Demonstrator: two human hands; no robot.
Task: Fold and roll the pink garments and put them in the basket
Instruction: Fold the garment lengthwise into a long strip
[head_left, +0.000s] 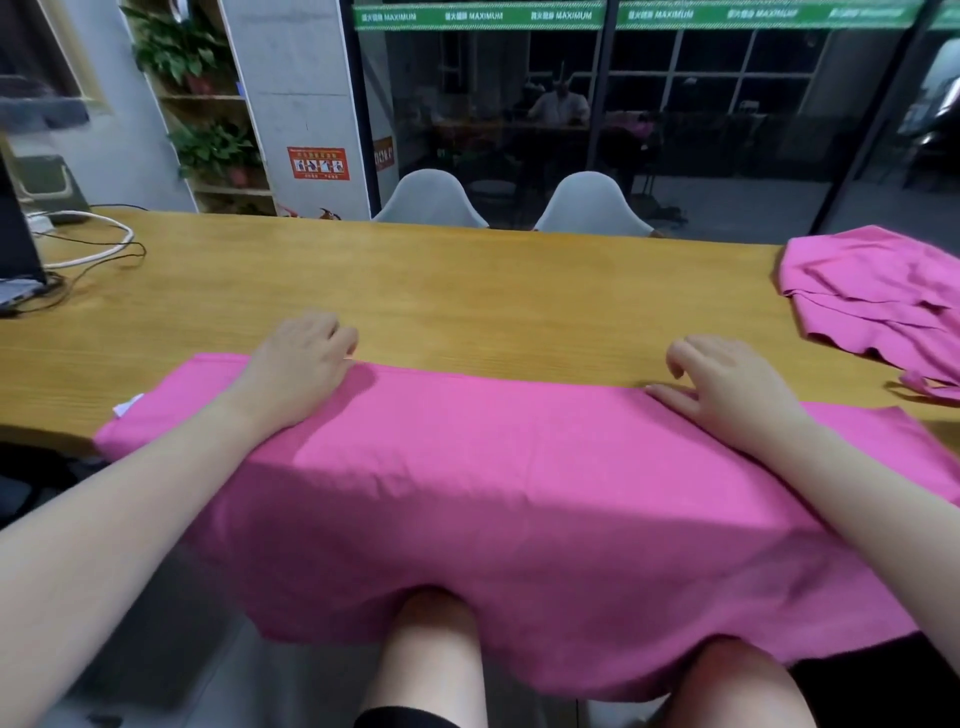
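A: Where is the garment (519, 493) lying?

B: It is lying spread across the near edge of the table (415, 291), with its lower part hanging off the edge and draping over the person's knees (431, 639). Its far edge is running straight along the wood from left to right.

A: What are the hands doing?

B: The left hand (298, 364) is resting on the far left part of that edge, fingers curled down over it; whether they are pinching the cloth, I cannot tell. The right hand (727, 384) is lying on the far right part, its thumb flat along the edge and its other fingers loosely bent above the wood, gripping nothing that I can make out.

A: Is anything else pink showing?

B: A second garment (878, 301) is lying crumpled at the table's right end, well apart from both hands.

A: And farther out?

B: Cables (93, 249) are looping on the table's left end beside a dark device (15, 249). Two pale chairs (431, 200) are standing behind the table, with a glass wall (675, 104) behind them. Potted plants (213, 150) are sitting on a shelf at the left, next to a pillar bearing an orange sign (318, 163).
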